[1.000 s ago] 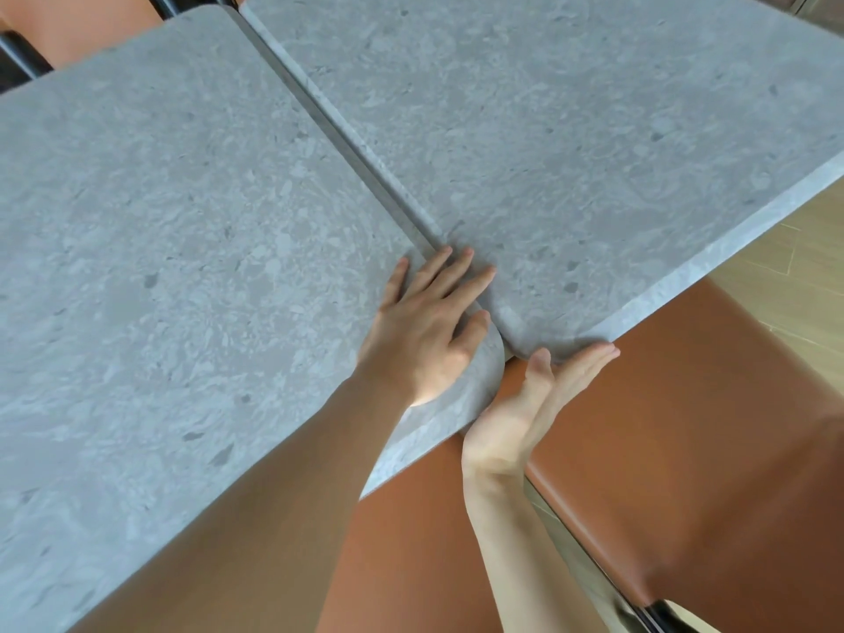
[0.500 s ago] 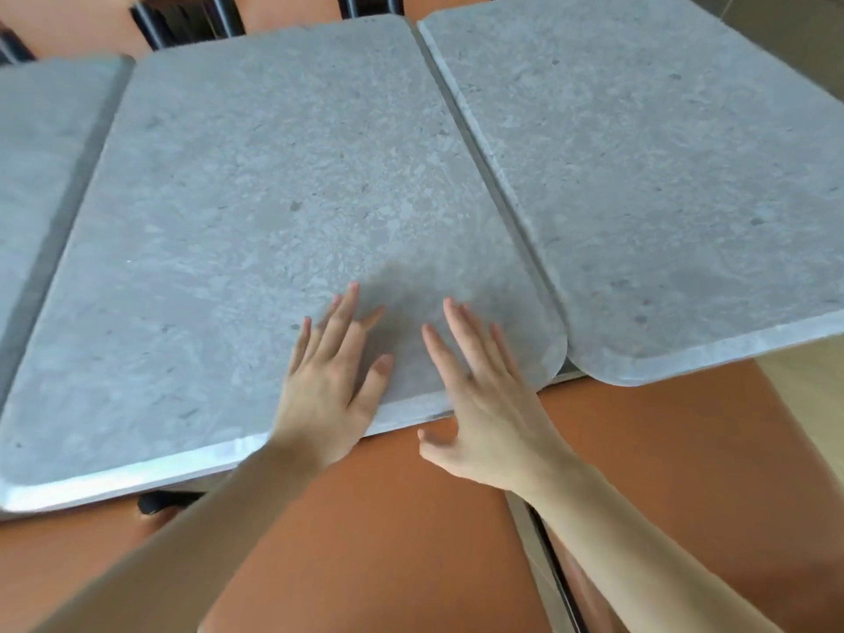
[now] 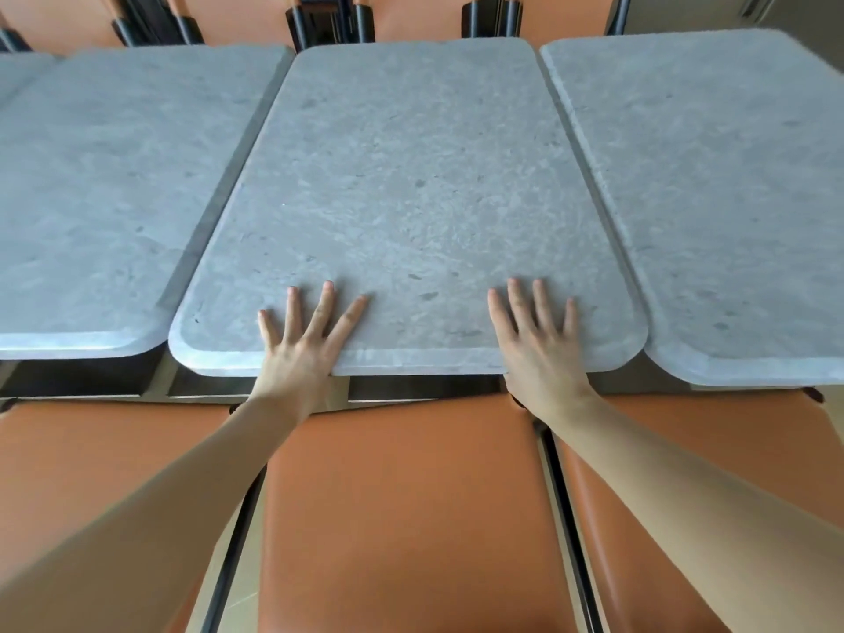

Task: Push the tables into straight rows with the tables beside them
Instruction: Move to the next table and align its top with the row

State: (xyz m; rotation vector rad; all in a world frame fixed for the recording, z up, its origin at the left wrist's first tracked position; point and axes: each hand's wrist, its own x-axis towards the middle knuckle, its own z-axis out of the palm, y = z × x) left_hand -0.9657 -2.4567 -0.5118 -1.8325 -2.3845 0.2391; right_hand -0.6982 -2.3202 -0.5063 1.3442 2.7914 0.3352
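Head view: three grey stone-look tops side by side. Middle table (image 3: 411, 198) is dead centre, w/ the left table (image 3: 105, 175) at 9 o'clock and the right table (image 3: 712, 175) at 3 o'clock. Narrow dark gaps run between them. Near edges aren't level: the middle table's front edge sits a bit lower in frame than the left one's and a bit higher than the right one's, though wide-angle bend may account for some of that.

Left hand (image 3: 301, 354) lies flat on the middle top near its front edge at approx 7 o'clock, fingers straight and spread, holding nothing. Right hand (image 3: 543, 349) does the same at 5 o'clock, palm over the edge, nothing gripped. Orange chair seat (image 3: 402, 518) is directly below, at 6 o'clock, w/ more orange chairs at 12 o'clock beyond the tables.

Risks, as I judge them:
- Uneven push from one hand could skew the table, so a corner knocks a neighbour.
- Flat palms on a smooth top may slip instead of moving it.
- Pushing too far could overshoot the line or hit the far chairs.
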